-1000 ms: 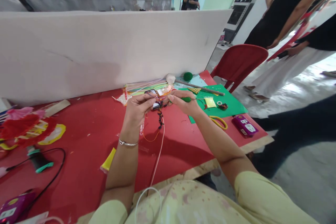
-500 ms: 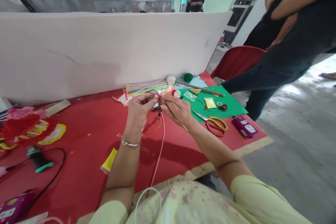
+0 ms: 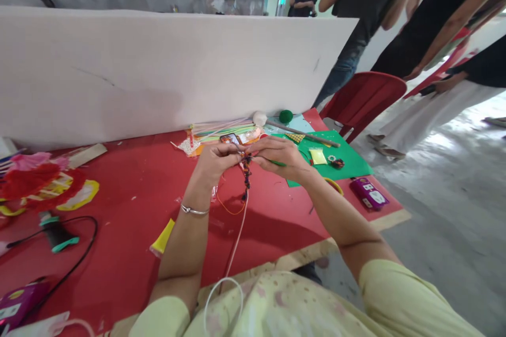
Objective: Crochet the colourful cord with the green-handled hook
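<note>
Over the red table, my left hand (image 3: 219, 163) pinches the top of a small knotted yarn piece (image 3: 247, 176) in dark and orange colours, which hangs down between the hands. My right hand (image 3: 282, 157) is closed on a thin crochet hook (image 3: 278, 163) with a green grip, its tip at the yarn and hidden by fingers. A thin orange strand (image 3: 229, 211) loops below on the table. Just behind my fingers lies a phone (image 3: 230, 138) with a lit screen. A pale cord (image 3: 237, 237) runs from below the yarn piece toward my lap.
A green sheet (image 3: 351, 163) carries a yellow packet (image 3: 318, 156). Scissors (image 3: 333, 185) are mostly behind my right forearm. A purple box (image 3: 369, 193) sits at the right edge. Left are a glue gun (image 3: 59, 234) and red craft work (image 3: 33, 189). A white panel (image 3: 177, 68) stands behind; people stand right.
My right hand has moved slightly right and up, and the yarn piece now hangs lower in view. The phone has come into sight, my forearm now covers most of the scissors, and more people appear right.
</note>
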`<state>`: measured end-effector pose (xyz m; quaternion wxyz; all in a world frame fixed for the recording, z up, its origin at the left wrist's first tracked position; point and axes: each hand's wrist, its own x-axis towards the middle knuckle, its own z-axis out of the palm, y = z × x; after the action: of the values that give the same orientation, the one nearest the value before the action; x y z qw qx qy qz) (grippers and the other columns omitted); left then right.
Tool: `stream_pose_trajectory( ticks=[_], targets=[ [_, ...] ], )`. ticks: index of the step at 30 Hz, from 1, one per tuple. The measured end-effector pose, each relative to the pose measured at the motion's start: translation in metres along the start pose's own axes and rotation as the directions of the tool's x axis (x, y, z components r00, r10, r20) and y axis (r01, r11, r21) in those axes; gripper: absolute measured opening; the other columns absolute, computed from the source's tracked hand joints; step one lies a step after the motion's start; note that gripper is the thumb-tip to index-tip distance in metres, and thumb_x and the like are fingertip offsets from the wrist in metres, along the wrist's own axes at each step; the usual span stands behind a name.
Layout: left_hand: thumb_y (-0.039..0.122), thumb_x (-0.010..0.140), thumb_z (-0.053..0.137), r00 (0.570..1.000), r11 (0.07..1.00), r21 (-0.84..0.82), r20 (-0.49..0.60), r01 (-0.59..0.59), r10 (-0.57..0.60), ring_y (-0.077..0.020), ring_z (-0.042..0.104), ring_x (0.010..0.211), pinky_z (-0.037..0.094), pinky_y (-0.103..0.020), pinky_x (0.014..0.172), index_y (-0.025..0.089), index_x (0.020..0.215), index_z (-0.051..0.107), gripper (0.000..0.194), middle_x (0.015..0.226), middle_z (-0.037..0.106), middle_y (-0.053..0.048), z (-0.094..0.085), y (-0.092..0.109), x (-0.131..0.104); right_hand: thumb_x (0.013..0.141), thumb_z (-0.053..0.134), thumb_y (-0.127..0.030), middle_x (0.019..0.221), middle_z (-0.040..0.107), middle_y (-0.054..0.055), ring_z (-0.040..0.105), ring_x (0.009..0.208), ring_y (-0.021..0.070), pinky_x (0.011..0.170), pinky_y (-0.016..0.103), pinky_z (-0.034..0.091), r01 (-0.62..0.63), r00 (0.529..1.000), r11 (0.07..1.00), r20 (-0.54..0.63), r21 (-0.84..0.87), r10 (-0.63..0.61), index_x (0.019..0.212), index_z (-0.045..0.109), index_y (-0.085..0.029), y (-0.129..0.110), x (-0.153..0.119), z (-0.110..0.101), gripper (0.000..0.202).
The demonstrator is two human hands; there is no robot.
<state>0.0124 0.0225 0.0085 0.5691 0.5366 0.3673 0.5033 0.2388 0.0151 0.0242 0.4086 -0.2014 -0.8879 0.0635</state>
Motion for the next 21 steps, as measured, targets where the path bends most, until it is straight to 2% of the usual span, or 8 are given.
stream_pose_trajectory(
  ticks=[4,8,11,13,14,17,19,21],
  targets=[
    [0.019,0.062,0.084,0.998,0.999,-0.020,0.040,0.040,-0.039,-0.0074,0.047,0.048,0.034,-0.022,0.047,0.016,0.085,0.086,0.023,0.056,0.065,-0.001,-0.002,-0.002,-0.001,0.102,0.062,-0.028,0.106,0.082,0.009,0.077,0.099,0.0172,0.089,0.031,0.062,-0.179,0.984,0.943,0.031,0.281,0.177,0.093,0.079,-0.018,-0.005,0.001,-0.012,0.021],
    [0.017,0.060,0.082,0.994,0.994,-0.070,0.076,0.079,-0.073,-0.0061,0.045,0.046,0.032,-0.022,0.045,0.016,0.082,0.086,0.022,0.057,0.066,-0.001,0.000,-0.001,-0.002,0.100,0.065,-0.037,0.102,0.081,0.007,0.075,0.096,0.0167,0.081,0.028,0.062,-0.334,0.935,0.772,0.088,0.541,0.343,0.092,0.081,-0.020,0.002,-0.005,-0.007,0.025],
    [0.018,0.060,0.084,0.991,0.984,-0.143,0.096,0.106,-0.093,-0.0096,0.055,0.053,0.043,-0.023,0.050,0.016,0.084,0.086,0.025,0.068,0.073,-0.005,0.005,-0.002,-0.003,0.096,0.067,-0.050,0.099,0.077,0.006,0.070,0.080,0.0134,0.067,0.024,0.061,-0.423,0.852,0.548,0.111,0.721,0.511,0.087,0.080,-0.019,0.008,-0.010,0.015,0.035],
    [0.018,0.061,0.083,0.995,0.984,-0.157,0.071,0.083,-0.072,-0.0124,0.062,0.059,0.050,-0.026,0.057,0.017,0.090,0.086,0.029,0.075,0.076,-0.005,0.010,-0.004,-0.003,0.092,0.069,-0.059,0.098,0.073,0.004,0.064,0.069,0.0096,0.060,0.021,0.057,-0.416,0.762,0.403,0.071,0.815,0.644,0.086,0.077,-0.020,0.008,-0.012,0.035,0.041],
    [0.018,0.063,0.082,0.998,0.987,-0.150,0.040,0.055,-0.050,-0.0129,0.064,0.061,0.052,-0.027,0.059,0.018,0.092,0.086,0.030,0.076,0.076,-0.004,0.013,-0.005,-0.003,0.090,0.070,-0.062,0.095,0.072,0.002,0.062,0.067,0.0086,0.057,0.020,0.055,-0.406,0.719,0.374,0.039,0.834,0.694,0.086,0.076,-0.020,0.007,-0.012,0.045,0.043],
    [0.016,0.064,0.079,0.998,0.992,-0.124,-0.054,-0.029,0.022,-0.0111,0.061,0.058,0.051,-0.025,0.057,0.018,0.091,0.085,0.028,0.072,0.074,-0.002,0.017,-0.007,-0.002,0.087,0.071,-0.065,0.094,0.069,0.002,0.060,0.066,0.0089,0.053,0.020,0.053,-0.387,0.637,0.435,-0.105,0.813,0.764,0.082,0.074,-0.020,-0.002,-0.010,0.065,0.046],
    [0.017,0.064,0.081,0.998,0.988,-0.152,-0.053,-0.038,0.030,-0.0102,0.058,0.055,0.048,-0.024,0.053,0.018,0.090,0.086,0.027,0.067,0.071,0.000,0.018,-0.006,-0.002,0.087,0.071,-0.064,0.097,0.068,0.004,0.060,0.068,0.0101,0.052,0.022,0.053,-0.365,0.620,0.506,-0.201,0.781,0.758,0.075,0.071,-0.019,-0.006,-0.007,0.070,0.047],
    [0.020,0.065,0.084,0.999,0.982,-0.188,-0.027,-0.026,0.021,-0.0100,0.058,0.055,0.045,-0.022,0.050,0.019,0.089,0.086,0.025,0.066,0.069,0.000,0.016,-0.004,-0.002,0.090,0.070,-0.061,0.096,0.067,0.004,0.061,0.069,0.0109,0.051,0.022,0.053,-0.344,0.632,0.549,-0.244,0.762,0.736,0.071,0.070,-0.019,-0.008,-0.006,0.070,0.046]
  ],
)
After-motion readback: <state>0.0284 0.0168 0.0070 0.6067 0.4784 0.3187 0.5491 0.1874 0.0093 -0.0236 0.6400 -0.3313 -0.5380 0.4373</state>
